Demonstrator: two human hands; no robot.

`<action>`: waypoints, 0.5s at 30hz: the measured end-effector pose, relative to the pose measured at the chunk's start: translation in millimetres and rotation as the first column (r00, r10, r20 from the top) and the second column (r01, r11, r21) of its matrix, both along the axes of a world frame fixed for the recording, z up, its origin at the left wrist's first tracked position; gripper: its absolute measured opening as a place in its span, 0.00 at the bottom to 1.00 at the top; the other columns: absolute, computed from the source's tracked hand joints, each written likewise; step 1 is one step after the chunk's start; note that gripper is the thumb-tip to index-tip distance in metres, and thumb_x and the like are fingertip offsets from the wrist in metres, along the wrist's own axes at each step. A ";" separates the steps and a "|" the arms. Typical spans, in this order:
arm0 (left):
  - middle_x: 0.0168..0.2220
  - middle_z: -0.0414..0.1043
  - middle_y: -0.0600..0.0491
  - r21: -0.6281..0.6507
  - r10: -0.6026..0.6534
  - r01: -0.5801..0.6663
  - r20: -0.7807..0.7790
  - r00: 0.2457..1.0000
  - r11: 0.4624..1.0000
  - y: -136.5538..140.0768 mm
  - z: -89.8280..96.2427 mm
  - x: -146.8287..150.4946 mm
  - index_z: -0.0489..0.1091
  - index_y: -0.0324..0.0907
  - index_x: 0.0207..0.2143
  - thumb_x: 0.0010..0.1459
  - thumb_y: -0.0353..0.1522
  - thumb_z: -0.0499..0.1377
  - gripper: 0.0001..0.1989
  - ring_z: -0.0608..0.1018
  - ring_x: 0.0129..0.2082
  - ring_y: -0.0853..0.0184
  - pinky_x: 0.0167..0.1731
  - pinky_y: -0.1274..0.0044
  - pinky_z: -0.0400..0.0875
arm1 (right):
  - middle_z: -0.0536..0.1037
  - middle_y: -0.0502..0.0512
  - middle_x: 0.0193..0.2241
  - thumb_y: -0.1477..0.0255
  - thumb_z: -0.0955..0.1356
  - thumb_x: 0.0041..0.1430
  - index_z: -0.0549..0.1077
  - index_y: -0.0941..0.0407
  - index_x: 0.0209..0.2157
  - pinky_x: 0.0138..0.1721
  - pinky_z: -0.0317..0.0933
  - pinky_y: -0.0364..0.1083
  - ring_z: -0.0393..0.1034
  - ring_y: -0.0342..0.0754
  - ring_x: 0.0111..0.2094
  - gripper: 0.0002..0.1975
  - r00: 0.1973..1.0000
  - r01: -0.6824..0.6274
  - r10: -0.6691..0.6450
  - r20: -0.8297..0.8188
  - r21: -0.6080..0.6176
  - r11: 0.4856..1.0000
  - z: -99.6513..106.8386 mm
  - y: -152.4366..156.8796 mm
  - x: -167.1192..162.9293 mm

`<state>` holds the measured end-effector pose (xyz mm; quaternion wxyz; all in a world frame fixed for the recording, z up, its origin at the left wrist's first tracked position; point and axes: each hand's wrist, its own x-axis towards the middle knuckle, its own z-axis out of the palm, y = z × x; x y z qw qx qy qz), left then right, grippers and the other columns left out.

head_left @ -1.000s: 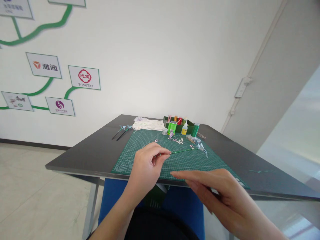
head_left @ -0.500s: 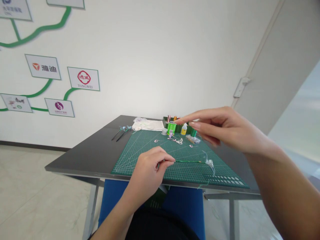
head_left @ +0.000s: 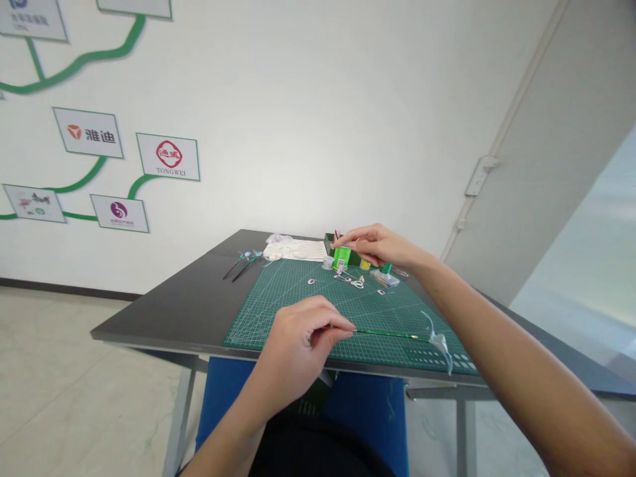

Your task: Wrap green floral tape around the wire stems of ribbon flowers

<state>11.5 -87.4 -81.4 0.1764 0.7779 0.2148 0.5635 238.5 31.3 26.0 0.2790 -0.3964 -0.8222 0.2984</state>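
My left hand is closed in a pinch on the end of a thin green flower stem, held level above the front of the cutting mat. At the stem's right end is a pale bluish-white flower with long thin petals. My right hand is stretched out to the back, its fingers apart over a bright green tub. The index fingertip is by the tub's top, close to a dark thin stick standing there; whether it touches is unclear.
A green cutting mat covers much of the dark table. On it lie white-handled scissors and small pink-white pieces. A white roll stands beside the tub. Two dark-stemmed blue flowers and a white sheet lie left.
My right hand has reached forward and left, from the right side to over the green tub. My left hand has shifted slightly right, and the flower with it.
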 end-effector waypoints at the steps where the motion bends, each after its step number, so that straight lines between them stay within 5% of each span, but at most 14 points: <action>1: 0.30 0.81 0.52 0.001 -0.003 0.003 0.009 1.000 1.000 -0.2 0.6 -0.5 0.82 0.41 0.33 0.64 0.22 0.67 0.08 0.79 0.29 0.68 0.31 0.78 0.71 | 0.61 0.40 0.09 0.67 0.68 0.66 0.84 0.59 0.50 0.19 0.44 0.42 0.48 0.40 0.14 0.18 1.000 0.000 0.000 0.005 -0.027 1.000 -9.1 5.7 1.4; 10: 0.30 0.78 0.53 -0.033 0.056 -0.054 0.092 0.994 0.998 2.8 -1.2 -3.6 0.80 0.41 0.33 0.66 0.25 0.65 0.07 0.77 0.28 0.69 0.29 0.78 0.69 | 0.63 0.39 0.10 0.64 0.69 0.65 0.83 0.64 0.50 0.19 0.47 0.40 0.50 0.39 0.13 0.21 0.997 0.006 0.009 0.083 -0.183 0.983 -79.9 29.6 19.5; 15: 0.31 0.76 0.53 -0.077 0.054 -0.043 0.150 0.987 0.996 3.4 -3.2 -3.6 0.82 0.42 0.42 0.66 0.25 0.64 0.07 0.77 0.30 0.69 0.31 0.79 0.71 | 0.63 0.40 0.11 0.60 0.69 0.64 0.81 0.65 0.51 0.19 0.47 0.41 0.50 0.40 0.14 0.24 0.995 0.013 0.008 0.096 -0.222 0.975 -103.8 36.2 35.1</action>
